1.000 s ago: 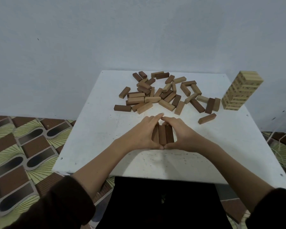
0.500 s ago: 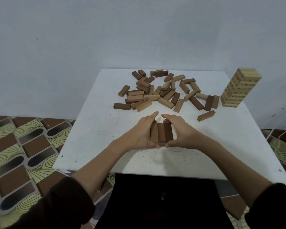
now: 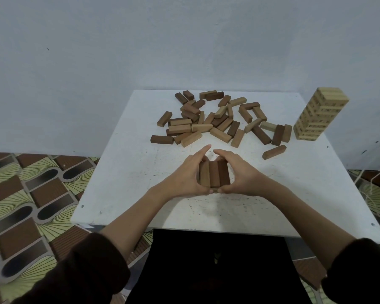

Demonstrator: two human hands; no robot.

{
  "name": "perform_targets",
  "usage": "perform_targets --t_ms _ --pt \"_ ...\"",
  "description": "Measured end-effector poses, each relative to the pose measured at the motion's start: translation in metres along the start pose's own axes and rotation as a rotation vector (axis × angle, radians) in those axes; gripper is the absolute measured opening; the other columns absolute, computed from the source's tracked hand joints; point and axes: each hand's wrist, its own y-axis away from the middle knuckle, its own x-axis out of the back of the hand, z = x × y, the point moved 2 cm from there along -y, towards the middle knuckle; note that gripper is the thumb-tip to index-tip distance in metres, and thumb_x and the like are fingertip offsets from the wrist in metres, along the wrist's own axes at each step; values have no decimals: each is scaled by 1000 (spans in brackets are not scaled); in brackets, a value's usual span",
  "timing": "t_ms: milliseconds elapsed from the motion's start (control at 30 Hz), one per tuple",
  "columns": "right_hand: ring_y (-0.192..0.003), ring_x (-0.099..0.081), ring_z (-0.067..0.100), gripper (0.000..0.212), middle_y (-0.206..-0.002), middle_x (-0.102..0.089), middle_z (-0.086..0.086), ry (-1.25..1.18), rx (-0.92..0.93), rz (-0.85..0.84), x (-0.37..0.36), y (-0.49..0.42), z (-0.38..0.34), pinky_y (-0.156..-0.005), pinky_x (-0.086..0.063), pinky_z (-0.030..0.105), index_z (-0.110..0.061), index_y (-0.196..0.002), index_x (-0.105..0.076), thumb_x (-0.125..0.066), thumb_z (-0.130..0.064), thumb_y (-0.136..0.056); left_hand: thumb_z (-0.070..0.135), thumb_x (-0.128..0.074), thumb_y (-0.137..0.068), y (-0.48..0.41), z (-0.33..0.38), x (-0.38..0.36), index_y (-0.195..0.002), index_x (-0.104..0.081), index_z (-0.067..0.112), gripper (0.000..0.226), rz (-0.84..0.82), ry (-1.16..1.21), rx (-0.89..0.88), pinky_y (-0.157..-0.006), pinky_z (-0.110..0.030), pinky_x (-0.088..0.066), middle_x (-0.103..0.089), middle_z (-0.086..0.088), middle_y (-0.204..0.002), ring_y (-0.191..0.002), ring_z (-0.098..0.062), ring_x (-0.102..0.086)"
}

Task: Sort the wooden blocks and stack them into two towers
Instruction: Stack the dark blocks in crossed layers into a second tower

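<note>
Nearest the camera, two dark sleeves (image 3: 75,277) frame a black shape (image 3: 217,266) that sits below the near edge of the white table (image 3: 140,183). Patterned floor (image 3: 20,194) in brown, green and black shows to the left, and thin white cords (image 3: 377,183) hang at the far right.

At the middle of the table both hands close on a row (image 3: 214,175) of three blocks laid side by side, one lighter and two darker brown. The left hand (image 3: 182,178) grips the row's left side, thumb at the near end and index finger stretched past the far end. The right hand (image 3: 241,176) grips the right side, thumb at the near end and fingers curled over the far end. The thumbs nearly meet, and a sliver of lighter wood shows just beneath them. Whether the row rests on the table cannot be told.

Beyond the hands, a lone block (image 3: 274,152) lies to the right, apart from the rest. Farther back a loose pile (image 3: 208,121) of light and dark blocks spreads across the table. A pale tower (image 3: 316,115) stands at the far right corner; dark marks on its sides are too small to read. A plain grey-blue wall (image 3: 162,40) rises behind.
</note>
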Motion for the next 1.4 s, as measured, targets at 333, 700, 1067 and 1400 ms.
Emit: perform_targets --t_ms 333,700,1067,1400 --pt "-113 -40 7 95 -124 -43 -5 -129 -24 59 -10 -4 11 -81 -32 8 -20 -143 -26 -81 -14 -66 31 -79 -58 -1 -7 -5 -147 -12 37 111 38 87 13 -96 -25 -42 -42 7 -122 -113 -13 -44" --pt "-126 -22 1 121 -138 -23 -17 -195 -111 107 -25 2 23 -100 -22 16 -25 -148 -4 -87 -33 -61 39 -86 -62 12 -12 -13 -149 -3 21 122 118 40 93 -105 -28 -29 -24 4 -146 -132 -9 -23" --pt "-141 -15 18 116 -156 -14 4 77 -44 234 -41 15 18 -107 -13 24 -9 -150 -4 -58 -69 -66 63 -68 -69 18 -14 -35 -149 6 6 123 124 -363 78 -119 -44 4 4 -6 -158 -146 -20 9" --pt "-140 -19 20 110 -154 -19 6 142 -43 217 -43 14 21 -111 -18 29 -8 -150 -3 -52 -69 -71 88 -29 -51 14 -19 -38 -150 6 7 133 111 -455 92 -116 -41 9 8 -7 -159 -145 -20 14"
